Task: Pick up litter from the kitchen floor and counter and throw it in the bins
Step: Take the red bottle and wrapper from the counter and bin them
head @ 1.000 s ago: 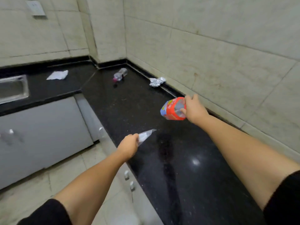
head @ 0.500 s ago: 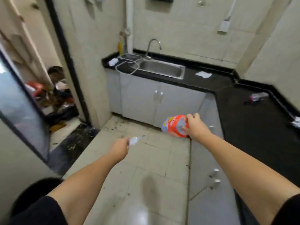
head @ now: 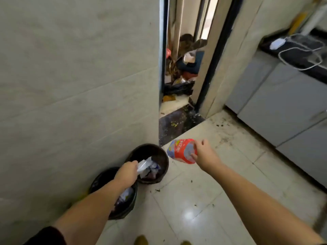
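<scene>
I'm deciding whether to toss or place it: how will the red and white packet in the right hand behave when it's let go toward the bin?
The red and white packet looks like a soft plastic pack, probably light, since the right hand holds it by one end. It appears puffy, so it may drift or bounce off the far bin's rim rather than drop straight.

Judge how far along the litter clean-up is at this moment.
Done: both bins already hold rubbish. In hand: left hand holds white paper over the far bin; right hand grips a red packet beside it. Left: dropping both; dirt specks remain on the floor.
</scene>
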A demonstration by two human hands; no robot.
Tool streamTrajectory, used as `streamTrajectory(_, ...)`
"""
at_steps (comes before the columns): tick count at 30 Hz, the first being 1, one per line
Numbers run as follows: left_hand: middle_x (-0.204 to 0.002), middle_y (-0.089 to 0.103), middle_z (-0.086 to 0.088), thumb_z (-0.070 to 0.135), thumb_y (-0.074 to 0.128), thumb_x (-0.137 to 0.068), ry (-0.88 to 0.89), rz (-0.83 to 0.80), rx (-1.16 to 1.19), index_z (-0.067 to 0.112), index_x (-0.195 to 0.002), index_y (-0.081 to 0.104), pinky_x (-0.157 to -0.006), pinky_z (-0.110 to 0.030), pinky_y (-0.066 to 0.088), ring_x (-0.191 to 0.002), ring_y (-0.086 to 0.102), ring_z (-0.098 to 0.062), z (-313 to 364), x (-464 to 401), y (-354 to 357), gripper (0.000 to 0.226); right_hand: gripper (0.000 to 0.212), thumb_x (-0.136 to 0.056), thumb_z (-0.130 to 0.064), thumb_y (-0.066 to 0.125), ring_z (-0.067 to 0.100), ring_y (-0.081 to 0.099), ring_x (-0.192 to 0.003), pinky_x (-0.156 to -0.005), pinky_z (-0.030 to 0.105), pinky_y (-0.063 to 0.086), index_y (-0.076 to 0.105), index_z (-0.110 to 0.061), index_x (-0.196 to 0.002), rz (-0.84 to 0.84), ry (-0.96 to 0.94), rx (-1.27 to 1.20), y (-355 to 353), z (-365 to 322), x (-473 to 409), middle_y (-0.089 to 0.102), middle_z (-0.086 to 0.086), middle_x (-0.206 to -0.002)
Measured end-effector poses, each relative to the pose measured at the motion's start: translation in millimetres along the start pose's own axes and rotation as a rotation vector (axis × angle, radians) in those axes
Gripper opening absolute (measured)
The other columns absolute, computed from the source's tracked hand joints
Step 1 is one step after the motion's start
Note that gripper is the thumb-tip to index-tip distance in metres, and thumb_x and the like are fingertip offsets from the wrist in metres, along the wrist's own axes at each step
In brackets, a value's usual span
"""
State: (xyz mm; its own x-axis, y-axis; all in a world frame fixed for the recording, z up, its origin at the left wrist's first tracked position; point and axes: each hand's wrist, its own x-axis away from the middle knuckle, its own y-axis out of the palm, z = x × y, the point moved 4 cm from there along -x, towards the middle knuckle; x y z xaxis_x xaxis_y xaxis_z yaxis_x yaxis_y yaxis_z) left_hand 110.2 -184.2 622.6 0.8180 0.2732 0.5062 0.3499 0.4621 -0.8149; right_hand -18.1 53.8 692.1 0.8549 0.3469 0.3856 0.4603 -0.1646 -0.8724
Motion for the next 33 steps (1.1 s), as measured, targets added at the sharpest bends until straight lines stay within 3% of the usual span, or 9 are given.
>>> streamTrajectory(3, -0.121, 0.062, -0.024, 0.006, 0.045, -0.093, -0.052, -0.086, 0.005, -0.003, -0.119, 0.055, -0.095, -0.043, 0.046, -0.111, 0.060, -0.039, -29, -43, 40, 0.029, 0.041, -0.092, -0.025, 0.056, 0.035, 0.058, -0.101, -0.084, 0.039, 0.049, 0.042, -0.006, -0.126, -0.066, -0.015, 0.028, 52, -12, -49, 0.043, 0.017, -0.127)
streamTrajectory(6, -0.119, 0.060, -0.026, 0.002, 0.048, -0.089, -0.068, -0.100, 0.010, -0.004, -0.113, 0.055, -0.091, -0.045, 0.047, -0.109, 0.059, -0.042, -35, -91, 77, 0.025, 0.048, -0.091, -0.024, 0.060, 0.034, 0.058, -0.105, -0.084, 0.036, 0.051, 0.040, -0.008, -0.131, -0.115, -0.003, 0.059, 96, -11, -92, 0.041, 0.015, -0.129)
streamTrajectory(9, -0.122, 0.059, -0.024, 0.001, 0.048, -0.090, -0.073, -0.130, 0.024, -0.001, -0.119, 0.054, -0.094, -0.044, 0.047, -0.112, 0.057, -0.040, -33, -144, 120, 0.029, 0.056, -0.090, -0.023, 0.063, 0.031, 0.054, -0.115, -0.090, 0.036, 0.056, 0.035, -0.010, -0.137, -0.141, -0.087, 0.149, 135, -5, -138, 0.039, 0.014, -0.134)
streamTrajectory(12, -0.126, 0.056, -0.021, 0.000, 0.046, -0.090, -0.070, -0.154, 0.020, 0.004, -0.126, 0.050, -0.094, -0.045, 0.048, -0.114, 0.057, -0.038, -32, -200, 171, 0.035, 0.046, -0.092, -0.030, 0.059, 0.030, 0.061, -0.102, -0.083, 0.034, 0.057, 0.040, -0.012, -0.130, -0.122, -0.107, 0.077, 167, 12, -184, 0.040, 0.013, -0.131)
streamTrajectory(15, -0.126, 0.054, -0.022, -0.001, 0.047, -0.088, -0.066, -0.150, 0.029, 0.005, -0.128, 0.049, -0.092, -0.047, 0.049, -0.113, 0.055, -0.038, -35, -251, 221, 0.040, 0.038, -0.093, -0.030, 0.056, 0.026, 0.059, -0.102, -0.073, 0.025, 0.047, 0.044, -0.011, -0.123, -0.079, -0.143, 0.055, 189, 32, -219, 0.041, 0.011, -0.129)
streamTrajectory(19, -0.130, 0.053, -0.022, 0.000, 0.044, -0.091, -0.081, -0.163, 0.059, 0.005, -0.129, 0.049, -0.097, -0.048, 0.046, -0.118, 0.053, -0.039, -38, -291, 277, 0.039, 0.033, -0.092, -0.030, 0.058, 0.020, 0.056, -0.107, -0.075, 0.022, 0.048, 0.046, -0.014, -0.118, -0.058, -0.134, 0.049, 214, 58, -246, 0.043, 0.009, -0.129)
streamTrajectory(26, -0.146, 0.030, -0.017, 0.016, 0.050, -0.091, -0.163, -0.197, 0.145, 0.017, -0.144, 0.030, -0.105, -0.050, 0.043, -0.134, 0.033, -0.037, -63, -279, 310, 0.057, 0.037, -0.090, -0.029, 0.061, 0.019, 0.055, -0.108, -0.087, 0.027, 0.050, 0.047, -0.012, -0.119, -0.095, -0.160, 0.051, 226, 46, -255, 0.043, 0.009, -0.131)
streamTrajectory(30, -0.143, 0.035, -0.016, 0.018, 0.046, -0.093, -0.249, -0.177, 0.164, 0.017, -0.144, 0.027, -0.098, -0.048, 0.045, -0.130, 0.037, -0.035, -102, -229, 290, 0.055, 0.037, -0.090, -0.029, 0.062, 0.016, 0.054, -0.099, -0.082, 0.022, 0.046, 0.048, -0.011, -0.120, -0.130, -0.248, 0.040, 226, -8, -244, 0.045, 0.009, -0.127)
streamTrajectory(33, -0.148, 0.033, -0.015, 0.017, 0.042, -0.095, -0.364, -0.214, 0.205, 0.018, -0.146, 0.024, -0.102, -0.046, 0.044, -0.134, 0.037, -0.033, -142, -182, 291, 0.054, 0.038, -0.090, -0.030, 0.061, 0.016, 0.054, -0.100, -0.086, 0.024, 0.047, 0.047, -0.013, -0.121, -0.214, -0.351, 0.023, 242, -62, -225, 0.044, 0.008, -0.129)
